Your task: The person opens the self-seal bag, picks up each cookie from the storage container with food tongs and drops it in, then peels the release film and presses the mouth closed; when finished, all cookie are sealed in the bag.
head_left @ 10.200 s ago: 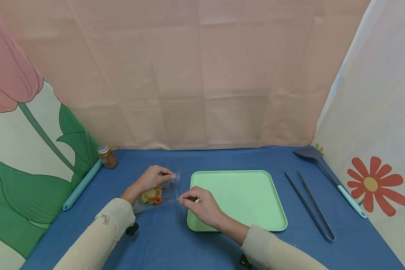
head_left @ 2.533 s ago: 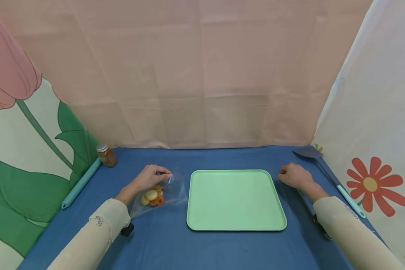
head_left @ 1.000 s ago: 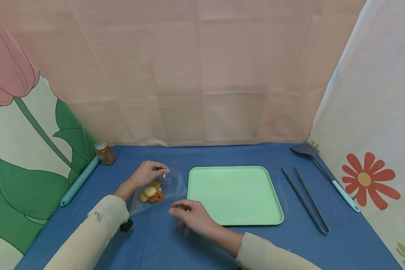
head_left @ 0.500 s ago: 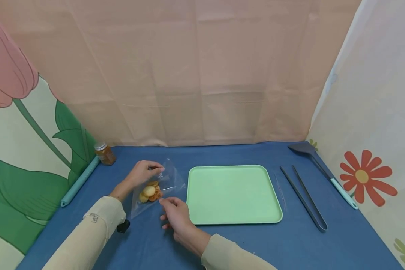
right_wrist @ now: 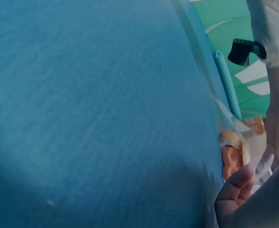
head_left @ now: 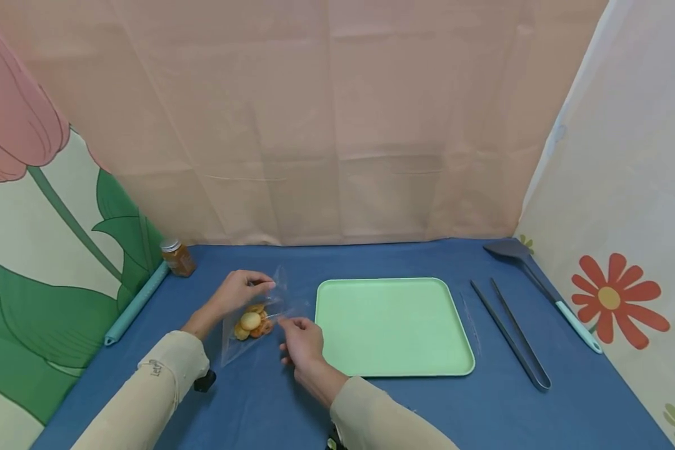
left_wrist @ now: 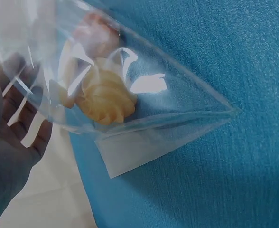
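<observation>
A clear plastic bag (head_left: 232,353) lies left of the tray, holding several yellow and orange-brown biscuits (head_left: 250,321). My left hand (head_left: 233,297) pinches its far edge between thumb and finger. At its right side my right hand (head_left: 306,350) pinches the plastic, other fingers curled below. In the left wrist view a swirled yellow biscuit (left_wrist: 106,97) shows through the film, with the left fingers (left_wrist: 21,111) behind it. An orange pretzel-shaped biscuit (right_wrist: 231,163) sits beyond the right thumb (right_wrist: 234,187) in the right wrist view.
A light green tray (head_left: 394,328) is right of the bag. Past it lie a thin clear strip (head_left: 470,325), metal tongs (head_left: 512,337) and a spatula (head_left: 545,290). A lidded brown jar (head_left: 179,258) and a teal roll (head_left: 137,304) stand along the left edge.
The right hand left the bag, put a clear strip down right of the tray, then returned and took hold of the bag's right side. The left hand has kept its pinch.
</observation>
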Demonstrator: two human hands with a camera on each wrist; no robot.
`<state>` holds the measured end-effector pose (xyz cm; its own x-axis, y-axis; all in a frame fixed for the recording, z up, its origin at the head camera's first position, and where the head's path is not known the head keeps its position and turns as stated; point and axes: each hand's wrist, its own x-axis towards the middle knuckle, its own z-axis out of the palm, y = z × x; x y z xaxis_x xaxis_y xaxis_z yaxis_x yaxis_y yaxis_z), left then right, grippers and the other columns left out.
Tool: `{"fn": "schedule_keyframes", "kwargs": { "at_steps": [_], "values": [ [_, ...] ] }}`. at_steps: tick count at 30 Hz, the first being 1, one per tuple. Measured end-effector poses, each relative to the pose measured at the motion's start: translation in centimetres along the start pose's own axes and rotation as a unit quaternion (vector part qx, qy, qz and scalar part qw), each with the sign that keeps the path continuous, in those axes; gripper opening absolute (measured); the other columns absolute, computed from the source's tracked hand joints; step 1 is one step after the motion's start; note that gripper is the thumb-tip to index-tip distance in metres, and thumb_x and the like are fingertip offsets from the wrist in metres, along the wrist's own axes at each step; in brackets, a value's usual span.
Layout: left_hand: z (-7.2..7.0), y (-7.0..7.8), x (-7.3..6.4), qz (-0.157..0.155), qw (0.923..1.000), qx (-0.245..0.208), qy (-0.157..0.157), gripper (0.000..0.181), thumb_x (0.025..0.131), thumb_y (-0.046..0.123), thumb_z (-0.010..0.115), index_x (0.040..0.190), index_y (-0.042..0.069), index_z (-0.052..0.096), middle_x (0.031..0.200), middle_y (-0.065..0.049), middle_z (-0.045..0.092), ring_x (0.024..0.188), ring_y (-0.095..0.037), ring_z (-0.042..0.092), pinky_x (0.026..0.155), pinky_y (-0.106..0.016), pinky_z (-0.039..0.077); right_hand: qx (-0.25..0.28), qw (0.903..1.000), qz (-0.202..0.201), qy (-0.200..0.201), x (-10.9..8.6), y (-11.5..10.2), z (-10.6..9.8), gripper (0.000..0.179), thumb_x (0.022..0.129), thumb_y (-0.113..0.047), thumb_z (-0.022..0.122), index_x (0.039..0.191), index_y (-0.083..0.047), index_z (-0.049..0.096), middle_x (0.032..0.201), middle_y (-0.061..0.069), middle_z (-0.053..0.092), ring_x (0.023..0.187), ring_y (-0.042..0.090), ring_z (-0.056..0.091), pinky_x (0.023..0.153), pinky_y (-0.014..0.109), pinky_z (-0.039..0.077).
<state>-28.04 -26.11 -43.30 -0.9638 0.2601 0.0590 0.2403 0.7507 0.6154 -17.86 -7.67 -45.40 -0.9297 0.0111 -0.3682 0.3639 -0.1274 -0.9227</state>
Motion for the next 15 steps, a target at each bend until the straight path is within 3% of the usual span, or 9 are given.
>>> {"fn": "schedule_keyframes", "kwargs": {
  "at_steps": [6, 15],
  "values": [
    [0.1, 0.0, 0.0, -0.007, 0.9999, -0.005, 0.008, 0.025, 0.099, 0.037, 0.064, 0.113, 0.021, 0.077, 0.102, 0.001, 0.075, 0.085, -0.014, 0.065, 0.073, -0.034, 0.053, 0.002, 1.0000, 0.002, -0.003, 0.5, -0.3, 0.5, 0.024, 0.093, -0.035, 0.071, 0.100, -0.012, 0.070, 0.068, 0.004, 0.059, 0.050, 0.009, 0.052, 0.041, 0.022, 0.043],
    [0.0, 0.0, -0.1, -0.007, 0.9999, -0.010, 0.005, 0.026, 0.099, 0.038, 0.064, 0.114, 0.020, 0.077, 0.107, -0.002, 0.075, 0.086, -0.015, 0.066, 0.071, -0.033, 0.052, -0.008, 0.9999, 0.008, 0.003, 0.9, -0.6, 1.3, 0.025, 0.091, -0.038, 0.073, 0.092, -0.013, 0.070, 0.075, 0.010, 0.065, 0.049, 0.010, 0.051, 0.040, 0.023, 0.042]
  ]
}}
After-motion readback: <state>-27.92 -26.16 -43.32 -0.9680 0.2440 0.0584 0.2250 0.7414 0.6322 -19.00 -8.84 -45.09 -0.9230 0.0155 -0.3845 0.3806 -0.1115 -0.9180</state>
